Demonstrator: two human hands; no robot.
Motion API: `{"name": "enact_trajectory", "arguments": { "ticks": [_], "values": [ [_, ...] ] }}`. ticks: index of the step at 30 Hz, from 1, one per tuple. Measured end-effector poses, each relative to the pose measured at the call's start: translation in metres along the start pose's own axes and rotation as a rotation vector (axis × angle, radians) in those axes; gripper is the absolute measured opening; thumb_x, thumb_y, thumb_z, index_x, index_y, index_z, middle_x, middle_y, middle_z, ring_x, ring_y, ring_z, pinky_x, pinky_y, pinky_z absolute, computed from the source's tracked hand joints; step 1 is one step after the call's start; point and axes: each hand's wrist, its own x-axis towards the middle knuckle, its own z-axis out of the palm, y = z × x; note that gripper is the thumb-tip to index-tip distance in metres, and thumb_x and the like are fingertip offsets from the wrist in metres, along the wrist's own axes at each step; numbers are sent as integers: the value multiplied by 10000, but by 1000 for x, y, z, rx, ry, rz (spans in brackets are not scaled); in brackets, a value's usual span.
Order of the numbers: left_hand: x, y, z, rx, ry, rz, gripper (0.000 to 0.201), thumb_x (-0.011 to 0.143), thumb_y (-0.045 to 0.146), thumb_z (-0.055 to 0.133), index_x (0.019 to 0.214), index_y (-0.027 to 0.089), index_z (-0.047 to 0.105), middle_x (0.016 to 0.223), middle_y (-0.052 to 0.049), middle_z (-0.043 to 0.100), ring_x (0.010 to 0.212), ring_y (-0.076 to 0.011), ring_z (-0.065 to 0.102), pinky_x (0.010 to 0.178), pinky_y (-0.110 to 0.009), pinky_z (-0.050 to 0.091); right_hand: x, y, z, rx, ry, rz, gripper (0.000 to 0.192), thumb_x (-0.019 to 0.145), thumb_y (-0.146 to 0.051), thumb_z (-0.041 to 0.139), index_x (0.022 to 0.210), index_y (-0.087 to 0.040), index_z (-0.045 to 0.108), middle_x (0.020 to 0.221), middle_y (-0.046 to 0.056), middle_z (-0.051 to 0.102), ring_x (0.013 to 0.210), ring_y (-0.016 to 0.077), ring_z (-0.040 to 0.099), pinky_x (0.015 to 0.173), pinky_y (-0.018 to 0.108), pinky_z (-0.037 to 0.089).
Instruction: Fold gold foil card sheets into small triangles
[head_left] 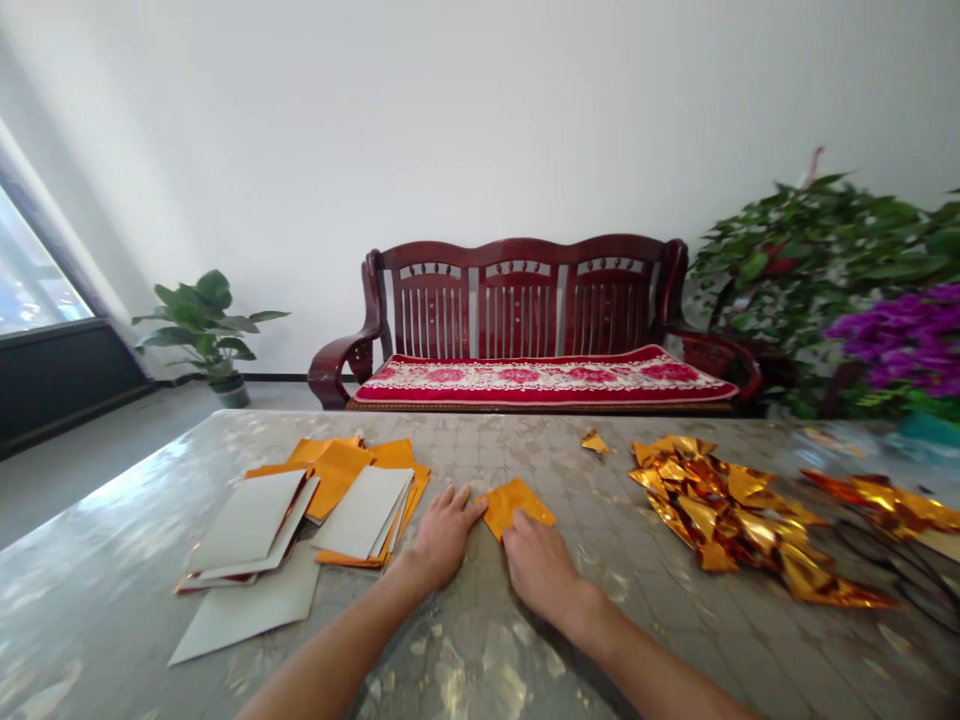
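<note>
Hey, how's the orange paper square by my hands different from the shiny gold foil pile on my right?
The orange paper square lies flat, while the gold foil pile is heaped with creased, pointed pieces. The square looks matte; the pile shines with bright reflections. The right hand touches the square, whereas neither hand touches the pile. Both rest on the table.

The right hand (543, 567) hides part of the orange sheet (507, 498); the frame's edge crops purple flowers (911, 338).
</note>
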Motion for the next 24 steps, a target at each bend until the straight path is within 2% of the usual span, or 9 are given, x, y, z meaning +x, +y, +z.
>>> {"name": "enact_trajectory", "arguments": {
  "ticks": [3,6,11,14,18,24],
  "values": [
    [3,2,-2,-107,50,-144,455,922,103,376,1296,235,598,1331,-96,569,1243,-208,499,1057,-326,363,1,-4,-3,21,-40,30,329,866,-71,419,955,-128,730,1048,191,651,842,267,673,699,343,473],
    [2,12,-5,-105,93,-294,332,960,212,376,1127,157,657,1140,-117,621,1126,-223,550,990,-331,396,0,-8,-1,65,-31,49,315,880,-85,422,932,-136,729,1022,184,654,819,261,683,682,332,481],
    [3,34,-10,-122,58,-401,275,929,312,479,1096,158,633,1121,-111,593,1096,-233,555,929,-323,409,-5,-18,6,135,9,54,298,919,-140,405,1003,-154,690,1053,160,633,857,255,679,717,334,501],
    [8,39,-10,-122,34,-432,254,883,282,532,1091,164,619,1137,-104,583,1094,-231,555,910,-313,414,-8,-22,8,195,20,35,315,900,-144,431,1139,-156,636,1094,146,613,929,252,663,770,328,505],
    [12,39,-5,-157,16,-433,195,861,253,544,1012,169,636,1128,-95,582,1083,-220,563,894,-291,421,-13,-21,10,262,35,23,346,861,-134,474,1177,-170,611,1113,129,595,1001,248,632,842,320,496],
    [12,43,-4,-167,84,-398,323,836,213,579,1149,133,584,1139,-117,576,1101,-227,565,948,-306,407,-18,-20,12,314,58,-17,392,878,-117,445,1235,-171,597,1138,127,595,1024,233,602,912,318,474]
  ]
}}
